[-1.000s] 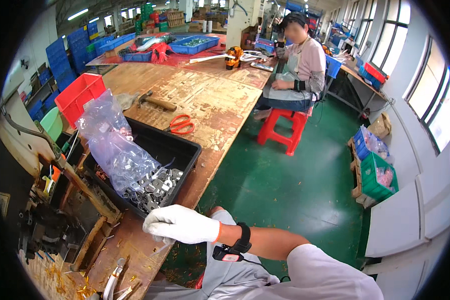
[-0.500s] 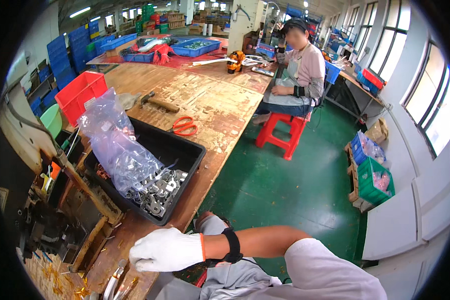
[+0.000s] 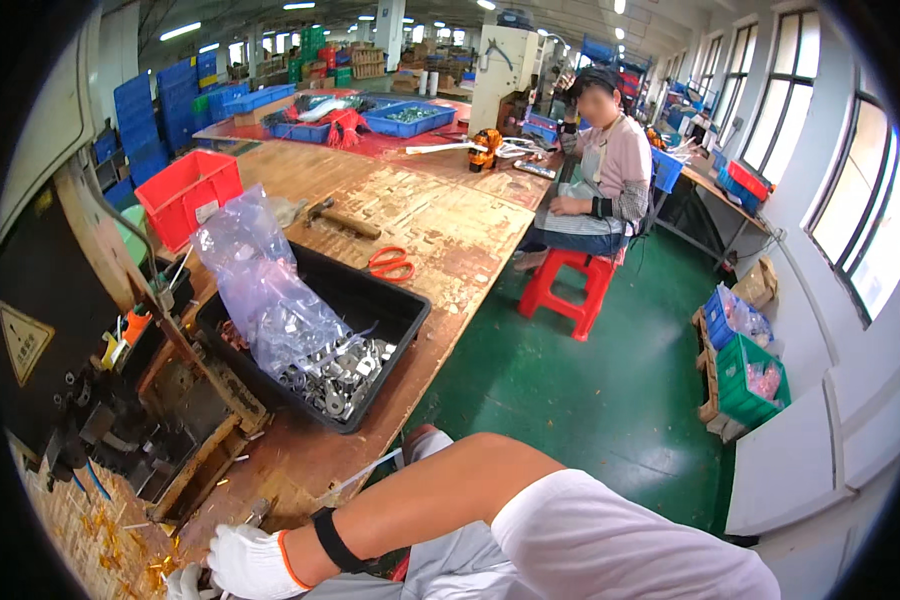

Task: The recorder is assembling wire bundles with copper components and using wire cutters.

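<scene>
My right hand [image 3: 252, 562], in a white knit glove with an orange cuff, is at the lower left with its fingers curled. It is closed over the handles of a pair of pliers, and the pliers' metal head [image 3: 258, 512] shows just above the glove. Touching its fingertips is a greyish gloved part of my left hand [image 3: 184, 582], mostly cut off by the lower edge, its grip hidden. A thin white strip [image 3: 365, 474] slants up behind my right wrist. Ahead stands a black tray [image 3: 410, 318] with flat metal parts [image 3: 345, 380] spilling from a clear plastic bag [image 3: 270, 290].
A dark greasy machine [image 3: 140, 430] stands close on the left, with yellow scraps [image 3: 100, 530] below. Red-handled scissors [image 3: 391, 264], a hammer [image 3: 345, 218] and a red bin [image 3: 190, 195] are on the wooden table [image 3: 450, 230]. A co-worker [image 3: 610, 170] sits on a red stool [image 3: 570, 290].
My right hand has moved down and left, from beside the pliers onto their handles. The view has shifted slightly, and the white strip has come into sight behind my wrist.
</scene>
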`<state>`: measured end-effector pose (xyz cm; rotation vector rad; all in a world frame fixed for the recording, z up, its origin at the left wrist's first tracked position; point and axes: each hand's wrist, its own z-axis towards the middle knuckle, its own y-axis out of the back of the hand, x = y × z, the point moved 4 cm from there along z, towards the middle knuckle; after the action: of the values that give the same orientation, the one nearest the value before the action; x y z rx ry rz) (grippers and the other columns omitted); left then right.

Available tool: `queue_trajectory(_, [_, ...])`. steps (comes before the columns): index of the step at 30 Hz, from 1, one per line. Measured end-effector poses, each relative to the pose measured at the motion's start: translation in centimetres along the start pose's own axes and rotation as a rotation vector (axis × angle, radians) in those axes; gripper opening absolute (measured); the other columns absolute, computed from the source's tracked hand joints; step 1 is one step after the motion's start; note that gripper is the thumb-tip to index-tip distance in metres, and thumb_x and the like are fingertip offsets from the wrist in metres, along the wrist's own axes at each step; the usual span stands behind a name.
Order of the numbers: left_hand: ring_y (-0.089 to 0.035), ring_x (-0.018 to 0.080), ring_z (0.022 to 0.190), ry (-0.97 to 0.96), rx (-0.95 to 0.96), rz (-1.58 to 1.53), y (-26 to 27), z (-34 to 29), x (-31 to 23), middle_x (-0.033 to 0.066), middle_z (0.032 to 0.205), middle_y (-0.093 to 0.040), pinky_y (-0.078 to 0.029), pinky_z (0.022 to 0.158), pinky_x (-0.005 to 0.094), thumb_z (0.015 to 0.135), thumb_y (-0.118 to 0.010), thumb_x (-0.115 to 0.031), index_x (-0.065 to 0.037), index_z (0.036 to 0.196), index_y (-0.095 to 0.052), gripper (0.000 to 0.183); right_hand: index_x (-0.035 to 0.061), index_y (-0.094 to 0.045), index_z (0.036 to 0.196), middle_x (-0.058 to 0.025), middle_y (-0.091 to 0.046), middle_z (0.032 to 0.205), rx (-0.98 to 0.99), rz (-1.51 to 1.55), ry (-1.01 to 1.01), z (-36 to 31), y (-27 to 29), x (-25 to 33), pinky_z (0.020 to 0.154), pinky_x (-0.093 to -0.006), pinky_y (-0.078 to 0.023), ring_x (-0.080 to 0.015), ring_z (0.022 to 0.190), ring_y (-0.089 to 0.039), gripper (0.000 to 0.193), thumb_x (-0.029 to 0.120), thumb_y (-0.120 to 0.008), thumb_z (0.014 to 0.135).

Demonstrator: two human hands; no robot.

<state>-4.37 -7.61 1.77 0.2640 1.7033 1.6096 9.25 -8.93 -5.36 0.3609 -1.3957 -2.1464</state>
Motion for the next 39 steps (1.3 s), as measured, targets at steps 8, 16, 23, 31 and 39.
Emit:
queue_trajectory(8, [-0.071, 0.0283, 0.092, -0.086, 0.011, 0.039, -0.6, -0.1, 2.2, 0.0209, 0.123, -0.061, -0.058, 0.08, 0.0374, 0.082, -0.084, -0.007, -0.002, 0.136, -0.059, 0.06, 0.0074, -0.069, 0.079, -0.0123, -0.071, 0.07, -0.014, 0.16, -0.186, -0.3, -0.9, 0.6, 0.054, -0.0419, -0.053, -0.032, 0.067, -0.072, 0.012, 0.018, -0.07, 0.074])
queue_trajectory(16, [-0.071, 0.0287, 0.091, -0.204, -0.03, 0.173, -0.2, 0.3, 1.7, 0.0225, 0.124, -0.062, -0.059, 0.078, 0.0374, 0.083, -0.084, -0.014, -0.002, 0.128, -0.067, 0.049, 0.0048, -0.071, 0.084, -0.0177, -0.071, 0.074, 0.054, 0.245, -0.132, -0.8, 0.0, 0.0, 0.058, -0.0471, -0.055, -0.0377, 0.072, -0.072, 0.015, 0.017, -0.072, 0.075])
queue_trajectory(23, [-0.071, 0.0302, 0.092, -0.154, 0.003, 0.082, -0.5, 0.2, 2.1, 0.0212, 0.122, -0.063, -0.058, 0.079, 0.0391, 0.084, -0.082, -0.013, 0.0, 0.123, -0.068, 0.043, 0.0079, -0.072, 0.079, -0.0133, -0.071, 0.072, 0.136, 0.247, -0.117, -1.4, -0.6, -0.2, 0.054, -0.0447, -0.052, -0.0332, 0.068, -0.071, 0.014, 0.021, -0.07, 0.078])
queue_trajectory(31, [-0.066, 0.0382, 0.098, -0.16, 0.0, 0.173, 0.4, 0.1, 0.0, 0.0218, 0.117, -0.064, -0.054, 0.085, 0.0452, 0.079, -0.085, -0.021, -0.001, 0.119, -0.07, 0.047, 0.0098, -0.069, 0.073, -0.0082, -0.067, 0.06, 0.107, 0.08, -0.03, -4.2, -0.9, -1.6, 0.048, -0.0426, -0.048, -0.0302, 0.058, -0.069, 0.011, 0.02, -0.07, 0.075])
queue_trajectory(39, [-0.065, 0.0386, 0.1, -0.17, -0.003, 0.185, 0.4, 0.4, 0.4, 0.0215, 0.121, -0.063, -0.054, 0.085, 0.045, 0.078, -0.085, -0.021, -0.003, 0.119, -0.071, 0.047, 0.008, -0.068, 0.073, -0.0101, -0.065, 0.059, 0.016, 0.105, -0.182, -5.1, 2.6, -2.6, 0.048, -0.0438, -0.051, -0.0331, 0.058, -0.068, 0.015, 0.023, -0.071, 0.074])
